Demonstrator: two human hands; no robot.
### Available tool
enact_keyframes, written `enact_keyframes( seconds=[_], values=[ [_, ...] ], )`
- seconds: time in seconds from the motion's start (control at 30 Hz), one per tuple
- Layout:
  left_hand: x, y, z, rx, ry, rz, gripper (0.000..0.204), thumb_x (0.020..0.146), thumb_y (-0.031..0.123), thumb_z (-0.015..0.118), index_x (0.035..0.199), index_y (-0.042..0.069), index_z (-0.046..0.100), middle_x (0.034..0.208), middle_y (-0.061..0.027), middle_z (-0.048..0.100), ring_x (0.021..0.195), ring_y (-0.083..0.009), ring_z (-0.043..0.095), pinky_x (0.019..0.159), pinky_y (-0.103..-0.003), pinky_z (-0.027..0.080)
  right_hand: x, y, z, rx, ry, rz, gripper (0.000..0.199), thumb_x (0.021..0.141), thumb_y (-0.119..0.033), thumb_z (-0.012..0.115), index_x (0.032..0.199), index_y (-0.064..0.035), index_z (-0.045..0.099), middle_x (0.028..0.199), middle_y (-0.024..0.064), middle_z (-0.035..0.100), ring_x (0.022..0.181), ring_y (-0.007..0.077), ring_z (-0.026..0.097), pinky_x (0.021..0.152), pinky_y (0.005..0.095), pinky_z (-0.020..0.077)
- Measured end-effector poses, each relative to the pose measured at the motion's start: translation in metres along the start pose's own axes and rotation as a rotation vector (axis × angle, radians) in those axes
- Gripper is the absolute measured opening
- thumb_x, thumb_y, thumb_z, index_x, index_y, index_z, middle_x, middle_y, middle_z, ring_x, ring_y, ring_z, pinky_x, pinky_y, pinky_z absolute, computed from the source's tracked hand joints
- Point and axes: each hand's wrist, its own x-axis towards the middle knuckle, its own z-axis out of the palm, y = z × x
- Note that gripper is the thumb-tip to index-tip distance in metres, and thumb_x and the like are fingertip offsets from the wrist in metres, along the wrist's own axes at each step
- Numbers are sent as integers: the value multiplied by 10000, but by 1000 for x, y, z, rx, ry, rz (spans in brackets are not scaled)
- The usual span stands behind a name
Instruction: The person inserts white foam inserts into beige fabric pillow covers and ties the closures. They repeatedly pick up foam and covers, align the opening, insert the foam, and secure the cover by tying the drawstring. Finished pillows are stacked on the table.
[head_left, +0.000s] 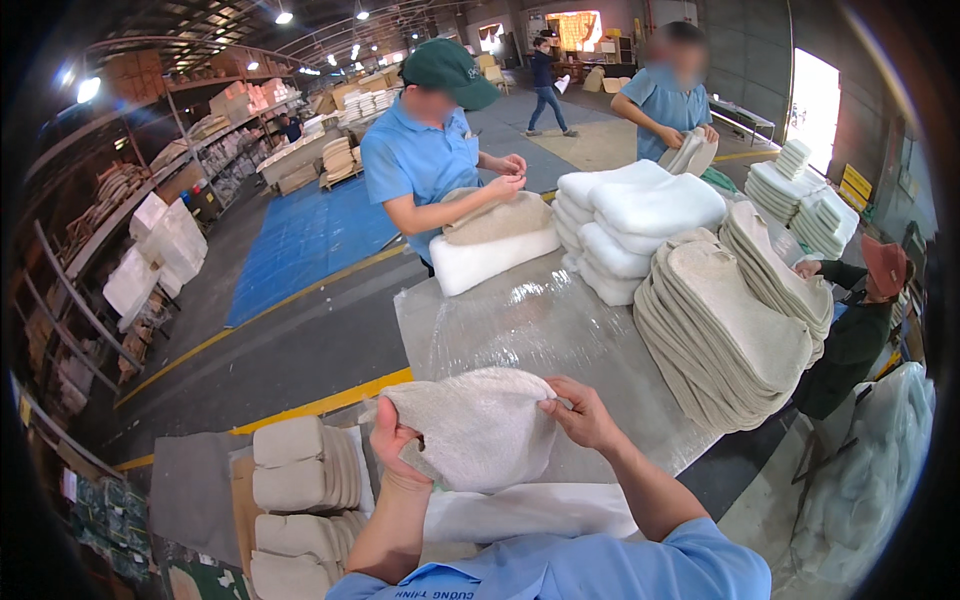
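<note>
A beige knitted fabric cover [480, 425] is held up in front of my chest, over the near edge of the table. My left hand [396, 442] grips its left end, thumb showing and the other fingers hidden by the cloth. At the upper right edge, my right hand [580, 412] pinches the fabric between thumb and fingers. Just below the cover, close to my body, lies a white padding piece [530, 512], partly hidden by the cloth and my arms.
A plastic-covered table [440, 335] carries stacked beige covers [715, 335] and white padding [640, 215] at right. Folded beige pieces [300, 465] lie at lower left. Co-workers handle fabric across the table, one in a green cap [450, 72]. A clear plastic bag [865, 480] stands lower right.
</note>
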Motion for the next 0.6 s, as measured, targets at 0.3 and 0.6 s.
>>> enact_keyframes(
  seconds=[0.3, 0.6],
  values=[
    [13, 1, 31, 48, 67, -30, 670, 1031, 552, 506, 1414, 3, 548, 1377, -177, 637, 1261, -326, 613, 1101, -487, 450, 3, -2, 1, 227, 57, -31, 488, 1000, -292, 691, 1412, -50, 589, 1270, 95, 645, 1157, 192, 586, 1053, 361, 437],
    [30, -6, 28, 214, 58, -373, 675, 1099, 521, 333, 1460, -31, 475, 1428, -185, 589, 1299, -309, 576, 1108, -432, 433, 29, -34, -10, 178, 277, -94, 224, 984, -235, 714, 1082, -34, 724, 958, 14, 693, 880, 101, 601, 803, 261, 476]
  ],
)
